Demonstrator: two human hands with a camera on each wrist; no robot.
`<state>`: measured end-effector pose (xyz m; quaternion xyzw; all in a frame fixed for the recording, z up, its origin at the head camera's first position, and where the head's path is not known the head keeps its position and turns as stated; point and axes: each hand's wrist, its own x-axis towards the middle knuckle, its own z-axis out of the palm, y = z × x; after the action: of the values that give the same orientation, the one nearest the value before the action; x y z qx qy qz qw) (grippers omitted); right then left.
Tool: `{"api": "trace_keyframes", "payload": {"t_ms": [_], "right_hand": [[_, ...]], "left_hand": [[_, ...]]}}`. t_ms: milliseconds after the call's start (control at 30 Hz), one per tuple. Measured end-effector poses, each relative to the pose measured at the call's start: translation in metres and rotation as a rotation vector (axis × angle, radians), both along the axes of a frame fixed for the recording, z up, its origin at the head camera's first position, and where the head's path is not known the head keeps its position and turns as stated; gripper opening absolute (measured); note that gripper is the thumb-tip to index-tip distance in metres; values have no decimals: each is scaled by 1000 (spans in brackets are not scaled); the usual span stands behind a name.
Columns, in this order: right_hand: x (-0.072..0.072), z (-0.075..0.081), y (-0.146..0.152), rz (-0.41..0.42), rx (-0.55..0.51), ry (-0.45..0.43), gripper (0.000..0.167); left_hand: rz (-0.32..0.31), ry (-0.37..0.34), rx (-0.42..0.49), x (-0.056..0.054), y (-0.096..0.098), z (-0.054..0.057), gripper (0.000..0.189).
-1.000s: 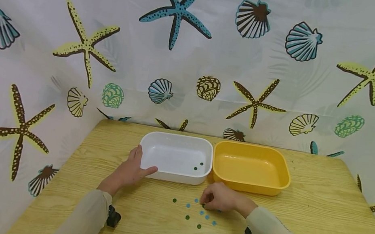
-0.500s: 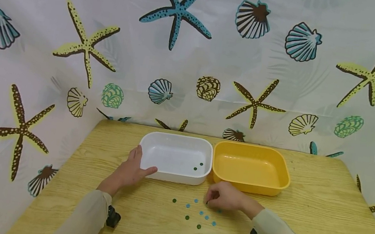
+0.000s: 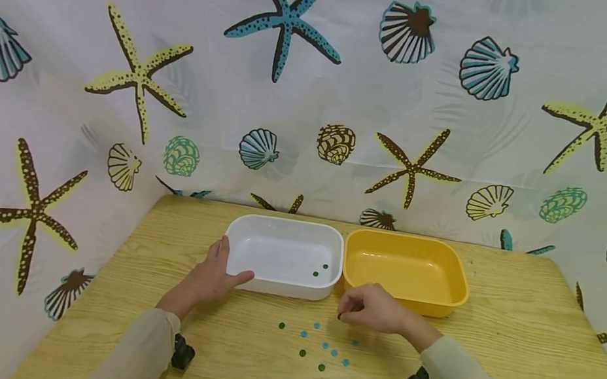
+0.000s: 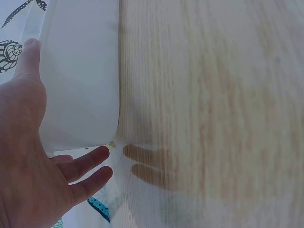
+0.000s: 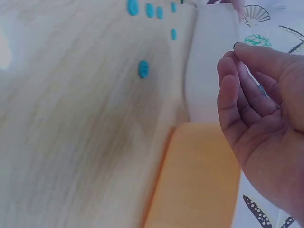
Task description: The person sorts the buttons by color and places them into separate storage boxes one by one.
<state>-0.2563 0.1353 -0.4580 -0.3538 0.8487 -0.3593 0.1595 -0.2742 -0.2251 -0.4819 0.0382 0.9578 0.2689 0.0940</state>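
Observation:
In the head view my right hand [image 3: 373, 308] pinches a small dark green button [image 3: 339, 316] between thumb and fingertips, just in front of the yellow tray [image 3: 406, 275]. Only the button's dark edge shows at the fingertips in the right wrist view. My left hand [image 3: 211, 277] rests at the left end of the white tray [image 3: 270, 285], thumb over its near rim and the other fingers extended along its side. Two green buttons [image 3: 316, 274] lie inside the white tray, toward its right end. Loose on the table are several blue buttons [image 3: 325, 345] and a few green buttons [image 3: 303, 353].
Both trays stand side by side on a wooden table [image 3: 228, 363], near its back edge. A white curtain [image 3: 320, 86] printed with starfish and shells surrounds the table at the back and sides.
My right hand has picked the green button off the table and moved up and slightly right with it, toward the yellow tray. The left hand stays in place.

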Motion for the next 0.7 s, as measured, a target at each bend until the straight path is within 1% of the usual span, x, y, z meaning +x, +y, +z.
{"api": "trace_keyframes", "payload": {"t_ms": [167,400,533,700], "right_hand": [[-3,8,1,-28,-30,-28,5],[-9,18,1,-71,-70,-59,4],[-14,25,-2,-101,-97,-105,4],[-22,28,-7,-125,-133,-161,6]], "left_hand": [[-5,5,2,-1,-1,-2,119],[-4,1,4,-1,-2,-1,121],[-4,-4,7,-1,-2,0,118],[-2,-5,8,0,-1,2,116]]}}
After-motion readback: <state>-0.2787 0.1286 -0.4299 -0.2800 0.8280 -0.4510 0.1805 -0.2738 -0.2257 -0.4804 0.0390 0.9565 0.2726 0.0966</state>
